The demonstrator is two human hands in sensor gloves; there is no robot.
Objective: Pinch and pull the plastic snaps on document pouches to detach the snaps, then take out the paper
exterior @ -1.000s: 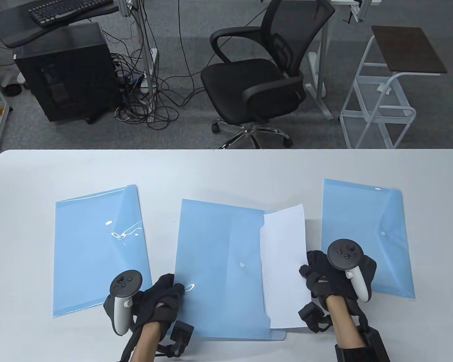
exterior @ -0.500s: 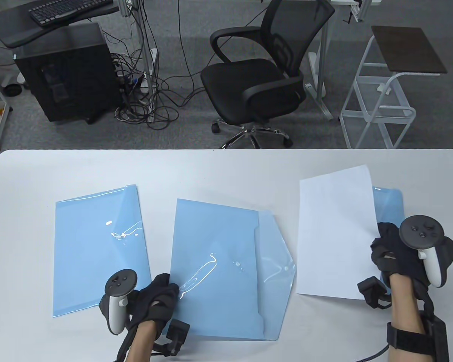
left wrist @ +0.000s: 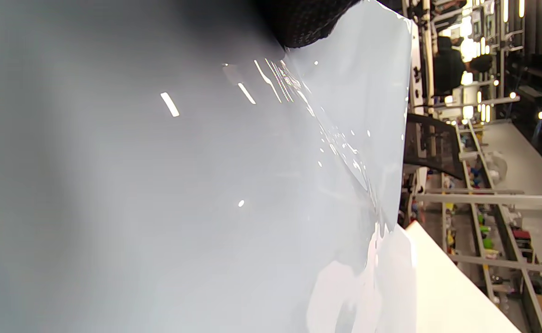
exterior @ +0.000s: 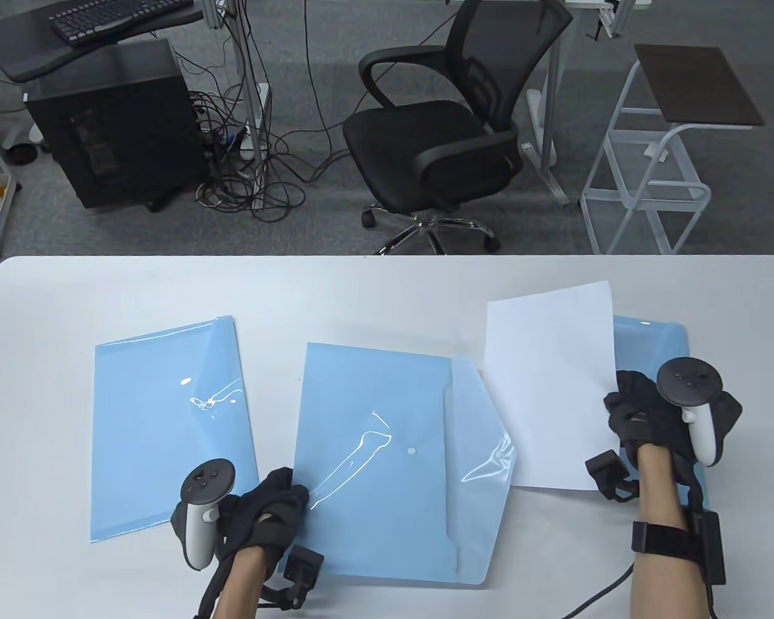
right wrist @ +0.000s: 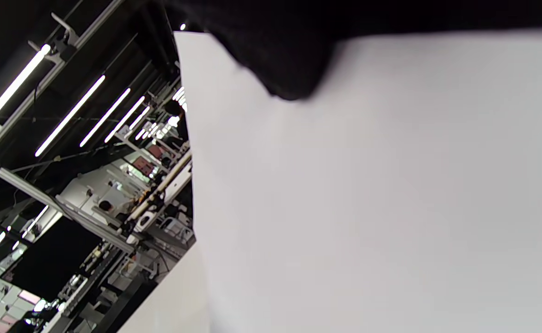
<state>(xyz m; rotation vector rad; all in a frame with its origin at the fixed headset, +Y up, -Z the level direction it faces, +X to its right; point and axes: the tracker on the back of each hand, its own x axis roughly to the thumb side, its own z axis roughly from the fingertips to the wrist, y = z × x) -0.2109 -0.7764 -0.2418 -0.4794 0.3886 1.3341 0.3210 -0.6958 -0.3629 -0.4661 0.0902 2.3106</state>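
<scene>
Three light-blue document pouches lie on the white table (exterior: 374,290). The middle pouch (exterior: 380,451) has its flap (exterior: 484,445) folded open to the right, its snap (exterior: 411,452) undone. My left hand (exterior: 277,509) grips that pouch's lower left corner; in the left wrist view a gloved fingertip (left wrist: 303,27) presses on the glossy pouch (left wrist: 252,185). My right hand (exterior: 638,412) pinches the right edge of a white paper sheet (exterior: 548,393), which is fully out of the pouch and covers much of the right pouch (exterior: 658,342). The paper (right wrist: 368,194) fills the right wrist view.
The left pouch (exterior: 168,419) lies flat and closed at the left. Beyond the table's far edge stand a black office chair (exterior: 445,135), a white side trolley (exterior: 664,148), and a computer tower (exterior: 109,122) with tangled cables.
My right hand drew the paper wholly out of the middle pouch and carried it right over the right pouch, then slightly back left. The flap fell open; my left hand stayed on the corner.
</scene>
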